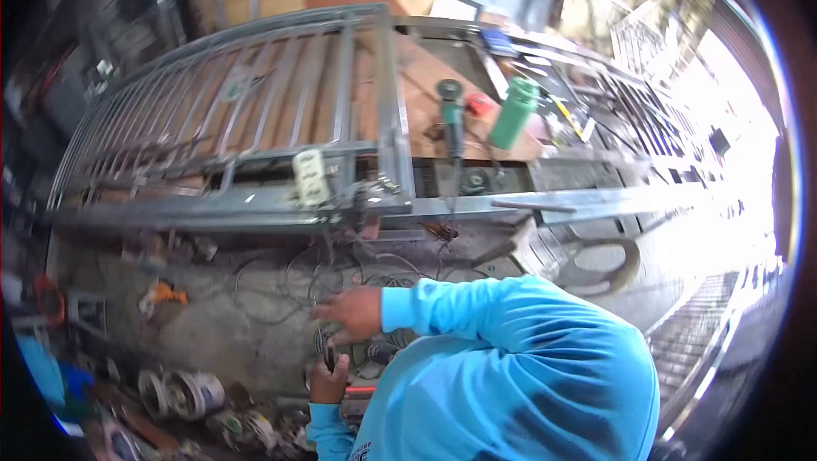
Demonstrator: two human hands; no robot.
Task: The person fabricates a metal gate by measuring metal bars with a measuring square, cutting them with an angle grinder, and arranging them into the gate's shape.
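My right hand [353, 312] reaches out from a bright blue sleeve [511, 333], fingers loosely spread over a tangle of thin wires [340, 278] on the concrete floor. Just below it my left hand [327, 383] is closed around a small dark object [330, 357] that sticks up toward the right hand; what it is cannot be told. A short red item [362, 390] lies right beside the left hand.
A long steel gate frame [255, 112] lies across a workbench. An angle grinder [451, 116], a green bottle [515, 112] and a white power strip [311, 176] rest on it. Cans and clutter [183, 393] sit on the floor at lower left, and a metal grating [689, 333] lies at right.
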